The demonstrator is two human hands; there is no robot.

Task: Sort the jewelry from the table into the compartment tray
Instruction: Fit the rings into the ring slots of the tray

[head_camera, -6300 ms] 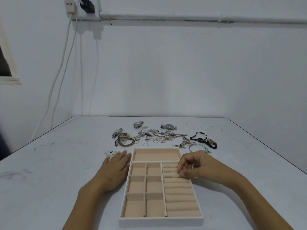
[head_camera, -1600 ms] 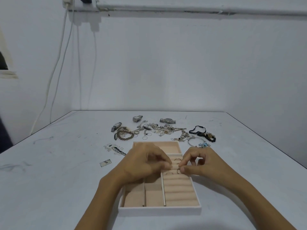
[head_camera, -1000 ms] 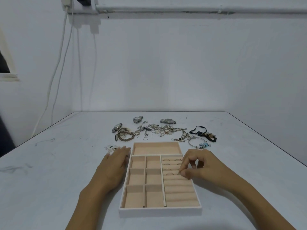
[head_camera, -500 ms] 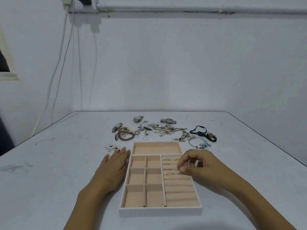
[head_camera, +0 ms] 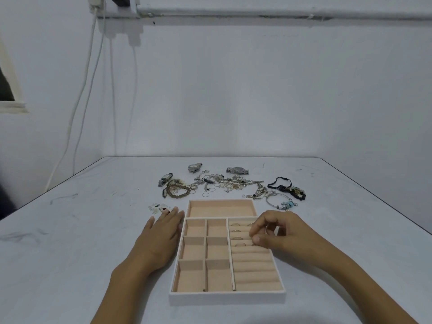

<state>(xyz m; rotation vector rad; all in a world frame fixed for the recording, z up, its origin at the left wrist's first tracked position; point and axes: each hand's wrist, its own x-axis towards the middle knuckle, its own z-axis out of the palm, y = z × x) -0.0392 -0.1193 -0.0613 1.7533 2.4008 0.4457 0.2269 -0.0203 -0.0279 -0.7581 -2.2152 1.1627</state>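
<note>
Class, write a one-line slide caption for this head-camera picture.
Left hand flat beside the compartment tray, right hand curled over its ring rolls, unsorted jewelry heaped on the table beyond.

A white rectangular tray with beige velvet compartments (head_camera: 226,298) is laid flat; thin metal rings (head_camera: 236,231) are slotted into its right rolls; tangled silver jewelry (head_camera: 225,183) is heaped just beyond.

matt peach velvet tray (head_camera: 228,297); shiny metal watches (head_camera: 237,170); scuffed matt table (head_camera: 70,242)
</note>
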